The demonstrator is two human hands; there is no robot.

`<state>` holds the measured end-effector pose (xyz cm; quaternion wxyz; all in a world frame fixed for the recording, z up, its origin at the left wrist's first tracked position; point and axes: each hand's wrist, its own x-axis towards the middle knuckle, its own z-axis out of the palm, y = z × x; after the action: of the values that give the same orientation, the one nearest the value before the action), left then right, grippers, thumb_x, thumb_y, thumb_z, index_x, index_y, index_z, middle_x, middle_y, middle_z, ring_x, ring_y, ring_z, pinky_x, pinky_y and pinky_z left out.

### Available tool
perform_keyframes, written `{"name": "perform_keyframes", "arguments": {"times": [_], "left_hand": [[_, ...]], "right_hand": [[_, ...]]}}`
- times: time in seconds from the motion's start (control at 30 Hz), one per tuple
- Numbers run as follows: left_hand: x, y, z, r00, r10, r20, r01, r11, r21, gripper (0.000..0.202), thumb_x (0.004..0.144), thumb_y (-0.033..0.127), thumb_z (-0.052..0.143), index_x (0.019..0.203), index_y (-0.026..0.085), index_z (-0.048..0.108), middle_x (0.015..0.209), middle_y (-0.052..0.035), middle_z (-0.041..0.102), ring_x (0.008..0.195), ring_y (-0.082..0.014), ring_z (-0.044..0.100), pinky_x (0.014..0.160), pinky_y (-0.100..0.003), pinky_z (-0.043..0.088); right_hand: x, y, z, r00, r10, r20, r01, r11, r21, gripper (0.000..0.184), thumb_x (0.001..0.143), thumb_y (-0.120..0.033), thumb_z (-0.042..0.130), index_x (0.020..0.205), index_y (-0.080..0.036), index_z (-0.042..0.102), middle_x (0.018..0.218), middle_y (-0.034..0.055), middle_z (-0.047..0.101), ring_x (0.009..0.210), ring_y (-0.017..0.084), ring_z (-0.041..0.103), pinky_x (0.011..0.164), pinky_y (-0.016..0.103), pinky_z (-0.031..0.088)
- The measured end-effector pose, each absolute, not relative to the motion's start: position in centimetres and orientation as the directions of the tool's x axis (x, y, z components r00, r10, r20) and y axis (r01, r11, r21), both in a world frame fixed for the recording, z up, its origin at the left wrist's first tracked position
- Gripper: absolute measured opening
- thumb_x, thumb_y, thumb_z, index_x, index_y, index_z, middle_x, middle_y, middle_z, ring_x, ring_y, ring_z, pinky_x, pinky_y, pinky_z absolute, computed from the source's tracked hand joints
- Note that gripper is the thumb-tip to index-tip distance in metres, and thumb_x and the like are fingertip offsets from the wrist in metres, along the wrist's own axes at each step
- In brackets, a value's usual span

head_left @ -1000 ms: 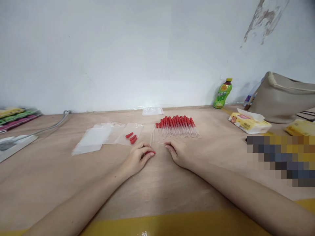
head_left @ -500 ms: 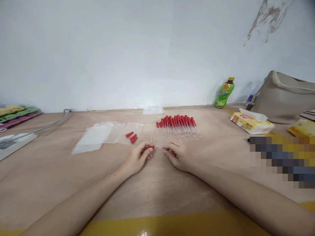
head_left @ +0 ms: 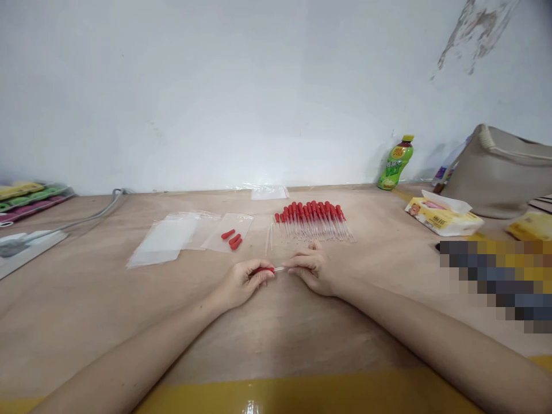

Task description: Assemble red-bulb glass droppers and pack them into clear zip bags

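My left hand (head_left: pixel 244 283) pinches a red rubber bulb (head_left: pixel 269 269) between thumb and fingers. From the bulb's open end a clear dropper tube (head_left: pixel 279 268) runs to the right, and my right hand (head_left: pixel 318 272) has its fingertips closed on the tube's other end. Bulb and tube meet end to end, but how deep the tube sits is hidden. Beyond my hands lie a few loose clear tubes (head_left: pixel 269 237). Three loose red bulbs (head_left: pixel 235 244) rest on a clear plastic bag. A row of red-topped droppers (head_left: pixel 314 214) lies behind my right hand.
Flat plastic bags (head_left: pixel 161 241) are spread at the left, with another small bag (head_left: pixel 269 193) by the wall. On the right are a green bottle (head_left: pixel 394 164), a tissue pack (head_left: pixel 444 217) and a grey bag (head_left: pixel 495 172). A grey cable (head_left: pixel 92 217) runs along the left.
Both hands have come slightly nearer to me, and the tube and bulb now lie more nearly in one straight line. The fingers of my left hand have closed further over the bulb.
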<state>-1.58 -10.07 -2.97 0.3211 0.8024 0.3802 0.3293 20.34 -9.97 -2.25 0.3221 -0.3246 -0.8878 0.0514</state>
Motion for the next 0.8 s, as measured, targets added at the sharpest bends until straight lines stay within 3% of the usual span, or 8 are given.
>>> {"name": "perform_keyframes", "arguments": {"times": [0.13,0.3,0.4,0.5,0.67,0.8], "left_hand": [[-1.5,-10.2,-2.9,0.500,0.801,0.329,0.498,-0.577,0.647,0.021,0.083,0.033,0.050,0.087,0.018,0.064,0.059,0.0013,0.059,0.051,-0.0093,0.053,0.050,-0.019,0.043],[-1.6,-10.0,-2.8,0.468,0.767,0.439,0.537,-0.642,0.548,0.019,0.080,0.033,0.054,0.090,0.019,0.064,0.074,-0.0007,0.067,0.060,-0.0116,0.059,0.058,-0.021,0.047],[-1.8,-9.7,-2.8,0.434,0.787,0.438,0.514,-0.616,0.597,0.021,0.078,0.033,0.057,0.093,0.020,0.064,0.084,-0.0021,0.068,0.069,-0.0138,0.062,0.065,-0.023,0.050],[-1.9,-9.6,-2.9,0.411,0.823,0.392,0.487,-0.562,0.669,0.022,0.078,0.033,0.057,0.093,0.019,0.064,0.081,-0.0020,0.068,0.068,-0.0135,0.062,0.064,-0.023,0.051],[-1.9,-9.6,-3.0,0.407,0.862,0.304,0.438,-0.476,0.763,0.023,0.077,0.033,0.057,0.090,0.015,0.064,0.065,-0.0017,0.064,0.054,-0.0113,0.057,0.052,-0.021,0.048],[-2.0,-9.9,-2.9,0.443,0.854,0.273,0.438,-0.472,0.765,0.024,0.077,0.033,0.056,0.089,0.014,0.064,0.065,-0.0016,0.064,0.053,-0.0108,0.056,0.051,-0.020,0.047]], "right_hand": [[20.1,-10.3,-2.6,-0.585,0.568,0.580,0.581,0.791,-0.188,0.020,0.084,-0.020,0.045,0.092,-0.024,0.063,0.078,0.0010,0.064,0.062,0.012,0.049,0.068,0.032,0.027],[19.8,-10.2,-3.4,-0.548,0.557,0.624,0.557,0.800,-0.225,0.021,0.086,-0.020,0.040,0.096,-0.020,0.059,0.081,0.0047,0.060,0.073,0.015,0.051,0.068,0.030,0.034],[20.3,-10.1,-3.0,-0.512,0.611,0.604,0.532,0.777,-0.335,0.016,0.084,-0.023,0.044,0.094,-0.018,0.055,0.082,0.0051,0.057,0.072,0.014,0.051,0.063,0.026,0.040],[20.7,-10.1,-2.6,-0.482,0.641,0.597,0.510,0.760,-0.404,0.012,0.084,-0.021,0.044,0.085,-0.018,0.055,0.076,0.0033,0.056,0.069,0.013,0.051,0.061,0.024,0.041],[20.5,-10.0,-2.8,-0.479,0.621,0.620,0.482,0.777,-0.406,0.015,0.085,-0.020,0.042,0.082,-0.019,0.057,0.075,0.0028,0.058,0.073,0.013,0.051,0.065,0.025,0.042],[20.2,-10.1,-3.1,-0.502,0.599,0.623,0.491,0.791,-0.365,0.017,0.085,-0.021,0.041,0.081,-0.019,0.058,0.073,0.0026,0.058,0.069,0.013,0.051,0.066,0.026,0.040]]}}
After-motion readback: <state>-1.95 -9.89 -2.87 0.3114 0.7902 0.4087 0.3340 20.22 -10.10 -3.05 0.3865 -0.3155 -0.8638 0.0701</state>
